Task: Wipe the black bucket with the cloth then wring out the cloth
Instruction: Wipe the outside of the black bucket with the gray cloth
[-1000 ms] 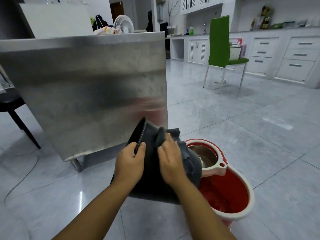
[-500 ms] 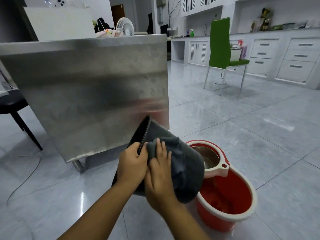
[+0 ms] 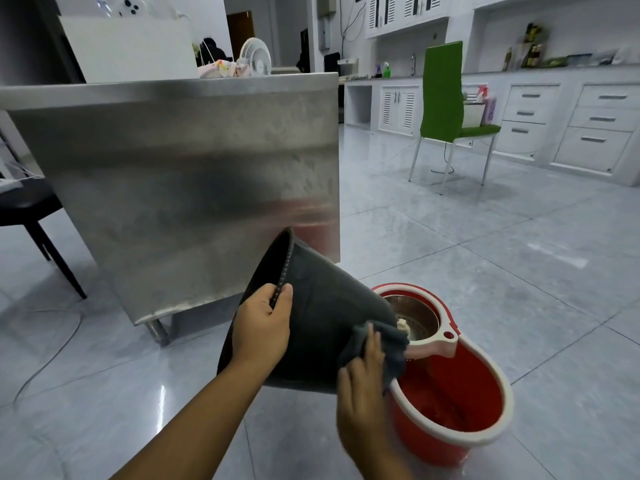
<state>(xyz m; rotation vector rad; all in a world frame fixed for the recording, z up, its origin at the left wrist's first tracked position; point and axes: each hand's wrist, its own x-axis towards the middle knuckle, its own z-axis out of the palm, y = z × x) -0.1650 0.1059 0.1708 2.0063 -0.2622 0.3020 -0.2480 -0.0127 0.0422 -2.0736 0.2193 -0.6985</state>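
The black bucket [image 3: 322,306] is held tilted on its side in the air, its open mouth facing left and its base pointing right. My left hand [image 3: 263,323] grips the bucket's rim, thumb outside and fingers inside. My right hand [image 3: 363,379] presses a dark grey cloth [image 3: 384,344] against the bucket's outer wall near the base, just above the red mop bucket.
A red mop bucket [image 3: 485,434] with a white rim and a metal spinner basket [image 3: 415,313] stands on the grey tiled floor below my hands. A steel counter [image 3: 180,174] rises just behind. A black chair [image 3: 31,216] stands at left, a green chair [image 3: 446,98] farther right.
My right hand has slid the cloth along the bucket's outside from near the rim down toward the base. My left hand has kept its grip on the rim.
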